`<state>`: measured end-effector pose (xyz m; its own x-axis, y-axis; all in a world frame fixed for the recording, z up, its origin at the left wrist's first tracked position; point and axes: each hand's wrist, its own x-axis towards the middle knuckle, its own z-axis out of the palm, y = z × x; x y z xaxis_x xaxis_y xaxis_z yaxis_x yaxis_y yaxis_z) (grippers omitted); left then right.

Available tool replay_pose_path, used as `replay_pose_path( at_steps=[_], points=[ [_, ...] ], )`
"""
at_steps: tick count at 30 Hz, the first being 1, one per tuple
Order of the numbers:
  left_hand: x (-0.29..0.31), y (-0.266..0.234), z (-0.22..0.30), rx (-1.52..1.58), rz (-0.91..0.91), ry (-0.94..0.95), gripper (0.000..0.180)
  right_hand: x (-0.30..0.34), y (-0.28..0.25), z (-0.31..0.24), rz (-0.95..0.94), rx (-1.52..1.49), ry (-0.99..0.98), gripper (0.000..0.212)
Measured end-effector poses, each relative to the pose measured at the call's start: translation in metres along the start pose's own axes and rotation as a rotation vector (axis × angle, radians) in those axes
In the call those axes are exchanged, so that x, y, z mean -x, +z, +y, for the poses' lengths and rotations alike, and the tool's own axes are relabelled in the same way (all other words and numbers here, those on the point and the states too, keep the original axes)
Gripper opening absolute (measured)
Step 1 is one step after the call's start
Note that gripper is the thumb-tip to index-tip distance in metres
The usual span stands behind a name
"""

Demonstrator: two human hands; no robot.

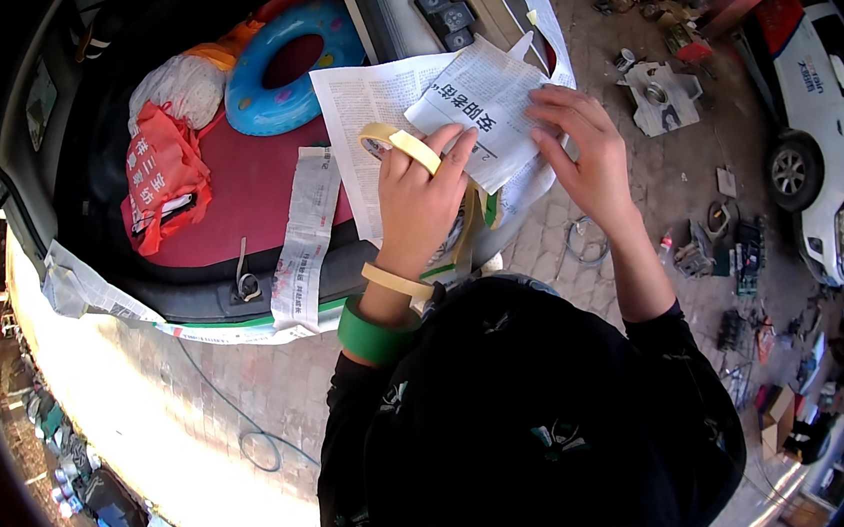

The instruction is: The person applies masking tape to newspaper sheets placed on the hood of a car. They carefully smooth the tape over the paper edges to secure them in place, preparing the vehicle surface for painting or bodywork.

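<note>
Your left grip (424, 195): curled, held a looped-on masking tape roll (418, 150). Your right grip (587, 144): loosely spread, lay against the newspaper sheet (481, 108), car boot's (237, 214) right side. Apparent hazard: light contact could have let the sheet slip.

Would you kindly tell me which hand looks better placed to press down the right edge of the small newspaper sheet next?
Probably the right hand: it is spread at that edge of the newspaper sheet and carries no tape, while the left hand sits at the opposite side with a tape roll at its fingers.
</note>
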<state>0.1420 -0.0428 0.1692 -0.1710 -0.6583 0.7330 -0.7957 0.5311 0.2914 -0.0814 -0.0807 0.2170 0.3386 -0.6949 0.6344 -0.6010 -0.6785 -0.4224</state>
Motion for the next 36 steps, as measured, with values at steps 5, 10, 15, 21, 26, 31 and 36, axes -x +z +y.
replay_pose_path(
  at_steps=[5, 10, 15, 21, 26, 31, 36],
  points=[
    [-0.001, 0.014, -0.005, 0.016, 0.106, 0.106, 0.031, -0.012, 0.004, 0.002, 0.214, 0.036, 0.223, 0.034],
    [0.0, 0.017, -0.002, 0.043, 0.146, 0.118, 0.038, -0.01, 0.003, -0.007, 0.166, -0.204, 0.476, 0.039],
    [-0.009, 0.019, 0.0, -0.02, 0.153, 0.168, 0.031, -0.005, 0.0, -0.008, 0.254, -0.113, 0.246, 0.04],
    [-0.017, 0.025, -0.003, -0.033, 0.061, 0.178, 0.028, -0.01, -0.002, 0.003, 0.174, -0.094, 0.251, 0.036],
    [-0.016, 0.027, -0.012, -0.03, 0.031, 0.162, 0.032, -0.009, 0.007, 0.009, 0.202, -0.163, 0.216, 0.032],
    [-0.028, 0.033, -0.003, 0.001, -0.011, 0.198, 0.04, -0.003, 0.0, 0.022, 0.192, -0.232, 0.306, 0.033],
    [-0.021, 0.025, -0.016, 0.148, -0.106, 0.114, 0.042, -0.011, 0.029, 0.029, 0.233, -0.301, 0.203, 0.028]
  ],
)
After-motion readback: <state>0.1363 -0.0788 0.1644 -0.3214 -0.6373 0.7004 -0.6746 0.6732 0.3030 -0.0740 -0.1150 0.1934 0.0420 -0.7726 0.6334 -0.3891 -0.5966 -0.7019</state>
